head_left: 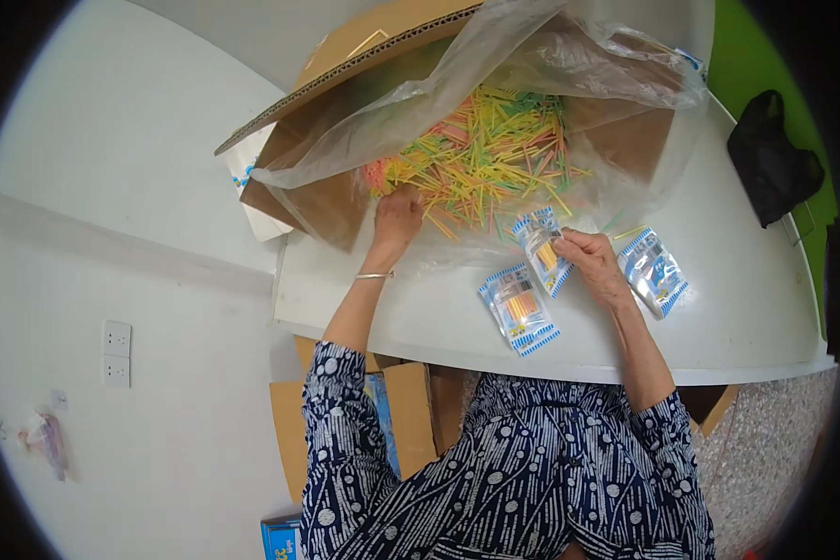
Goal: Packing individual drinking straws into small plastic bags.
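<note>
A large heap of thin yellow, pink and green sticks [495, 154] fills the clear plastic liner of an open box. At the heap's near left edge, my left hand [399, 224] has its fingers curled down among the sticks. The fingertips are hidden, so what they pinch does not show. My right hand [595, 266] grips a small blue-and-white packet [543, 247] by its right side, thumb on top. Yellow sticks show through the packet's clear window. Below it lies a second packet [520, 308] with orange and yellow sticks inside. A third packet [653, 271] rests right of my right hand.
The cardboard box [331, 201] lies with its opening toward me, its plastic liner [625, 79] spilling over the white table [420, 322]. A black bag [773, 159] sits at the far right edge. Below the table stand open cardboard cartons [409, 401].
</note>
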Demonstrator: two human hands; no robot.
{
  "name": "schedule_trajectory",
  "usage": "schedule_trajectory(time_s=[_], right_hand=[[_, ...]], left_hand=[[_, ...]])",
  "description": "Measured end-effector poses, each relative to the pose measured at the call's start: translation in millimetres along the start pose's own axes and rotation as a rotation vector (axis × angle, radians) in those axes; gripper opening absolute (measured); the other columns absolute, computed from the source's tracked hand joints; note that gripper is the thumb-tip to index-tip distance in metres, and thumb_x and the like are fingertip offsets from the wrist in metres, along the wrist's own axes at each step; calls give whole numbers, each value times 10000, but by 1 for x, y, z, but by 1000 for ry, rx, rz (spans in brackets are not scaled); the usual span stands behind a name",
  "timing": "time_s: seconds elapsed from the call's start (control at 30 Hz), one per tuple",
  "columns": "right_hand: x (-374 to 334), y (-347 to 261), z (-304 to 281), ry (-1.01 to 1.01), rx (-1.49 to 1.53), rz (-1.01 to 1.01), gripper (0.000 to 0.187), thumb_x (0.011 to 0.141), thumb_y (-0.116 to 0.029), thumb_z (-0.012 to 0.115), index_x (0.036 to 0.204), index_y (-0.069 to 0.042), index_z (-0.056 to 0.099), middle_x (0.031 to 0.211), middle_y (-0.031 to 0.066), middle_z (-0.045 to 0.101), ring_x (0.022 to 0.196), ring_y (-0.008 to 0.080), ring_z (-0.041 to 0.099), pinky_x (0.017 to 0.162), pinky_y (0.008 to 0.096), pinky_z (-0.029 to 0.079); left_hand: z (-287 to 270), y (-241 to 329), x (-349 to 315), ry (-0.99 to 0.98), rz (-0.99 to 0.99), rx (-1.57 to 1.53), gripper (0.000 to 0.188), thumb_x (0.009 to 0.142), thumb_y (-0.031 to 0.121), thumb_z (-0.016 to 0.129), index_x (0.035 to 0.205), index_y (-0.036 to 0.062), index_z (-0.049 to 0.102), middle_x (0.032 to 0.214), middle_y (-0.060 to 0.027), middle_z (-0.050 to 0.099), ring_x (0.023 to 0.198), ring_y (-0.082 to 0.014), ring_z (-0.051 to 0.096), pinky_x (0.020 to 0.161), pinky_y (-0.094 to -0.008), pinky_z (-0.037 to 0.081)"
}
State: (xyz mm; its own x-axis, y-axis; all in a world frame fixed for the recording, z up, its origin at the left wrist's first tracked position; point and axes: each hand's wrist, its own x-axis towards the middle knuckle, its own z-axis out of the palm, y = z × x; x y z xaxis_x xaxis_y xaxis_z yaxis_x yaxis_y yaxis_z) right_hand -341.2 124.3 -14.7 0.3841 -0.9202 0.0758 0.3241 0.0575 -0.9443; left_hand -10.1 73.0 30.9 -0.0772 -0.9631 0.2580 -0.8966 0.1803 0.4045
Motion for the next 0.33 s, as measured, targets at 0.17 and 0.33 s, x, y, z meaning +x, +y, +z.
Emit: schedule_trajectory(time_s=[0.17, 0.33], right_hand=[[-2, -9, 6, 3, -67, 51, 200, 901, -163, 604, 883, 29, 657, 797, -51, 559, 772, 32, 450, 726, 203, 367], [-2, -19, 9, 4, -53, 56, 203, 899, -160, 606, 805, 19, 626, 745, -60, 473, 734, 28, 387, 677, 200, 328]], left_hand=[[42, -18, 16, -15, 85, 294, 165, 747, -1, 519, 908, -26, 545, 796, -266, 616, 772, -439, 611, 668, -488, 499], [45, -21, 24, -97, 95, 261, 184, 746, 9, 518, 923, -29, 543, 813, -284, 616, 803, -458, 610, 682, -500, 501]])
